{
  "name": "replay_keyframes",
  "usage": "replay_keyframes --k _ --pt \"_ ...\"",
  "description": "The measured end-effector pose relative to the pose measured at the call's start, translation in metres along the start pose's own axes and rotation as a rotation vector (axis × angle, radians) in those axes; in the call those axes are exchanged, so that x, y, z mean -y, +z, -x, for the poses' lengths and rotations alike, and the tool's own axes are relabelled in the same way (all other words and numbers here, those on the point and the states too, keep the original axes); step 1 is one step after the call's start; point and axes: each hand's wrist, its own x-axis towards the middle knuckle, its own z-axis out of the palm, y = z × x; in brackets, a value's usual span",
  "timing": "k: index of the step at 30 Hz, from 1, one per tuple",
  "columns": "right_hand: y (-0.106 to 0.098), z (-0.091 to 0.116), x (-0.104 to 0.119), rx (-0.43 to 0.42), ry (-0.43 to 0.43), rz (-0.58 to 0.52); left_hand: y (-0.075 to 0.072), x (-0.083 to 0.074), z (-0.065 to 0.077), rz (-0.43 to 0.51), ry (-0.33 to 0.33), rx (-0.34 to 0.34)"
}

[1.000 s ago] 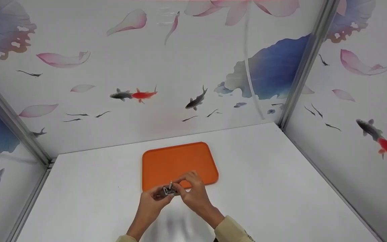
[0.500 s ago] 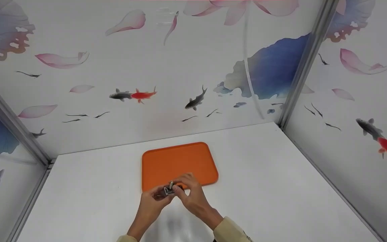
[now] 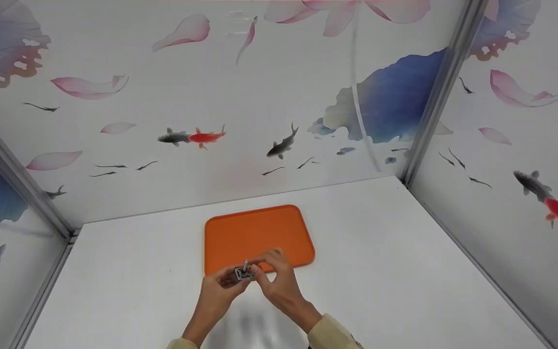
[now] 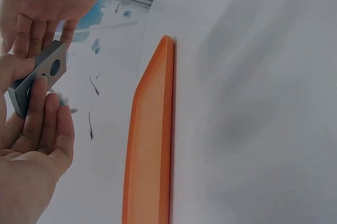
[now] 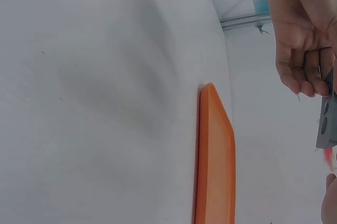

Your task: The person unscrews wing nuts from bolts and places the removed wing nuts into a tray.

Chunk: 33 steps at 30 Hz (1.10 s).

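Note:
A grey metal block with round holes point(image 3: 241, 275) is held up in front of the body, over the near edge of the orange tray. My left hand point(image 3: 217, 291) grips its left side between thumb and fingers. From the left wrist view, the metal block point(image 4: 46, 62) shows its flat face, with a left fingertip over one hole. A short shiny pin point(image 3: 245, 264) sticks up from the block. My right hand point(image 3: 281, 281) has thumb and forefinger bent together at the block's right end, beside the pin; the pinch itself is partly hidden.
The orange tray point(image 3: 255, 232) lies on the white table point(image 3: 380, 252) just beyond both hands. White panels printed with fish and petals point(image 3: 230, 87) enclose the table at the back and sides, with metal posts point(image 3: 441, 97) at the corners.
My right thumb and forefinger shift slightly at the block's right end, the thumb drawing a little away from the pin. The left hand keeps its grip almost without moving.

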Motion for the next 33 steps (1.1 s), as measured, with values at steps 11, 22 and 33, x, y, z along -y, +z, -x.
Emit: replay_keyframes --k 11,22,33 --pt "0.0008 -0.0005 0.0044 0.056 0.022 -0.035 0.0011 0.0009 0.0002 0.007 -0.019 0.005" --pt "0.0019 0.0012 -0.001 0.052 0.005 -0.02 0.0017 0.002 0.0009 -0.005 -0.015 0.004" --pt "0.0019 -0.0015 -0.0011 0.02 0.001 -0.011 0.0001 0.0027 0.0009 0.02 -0.003 0.007"
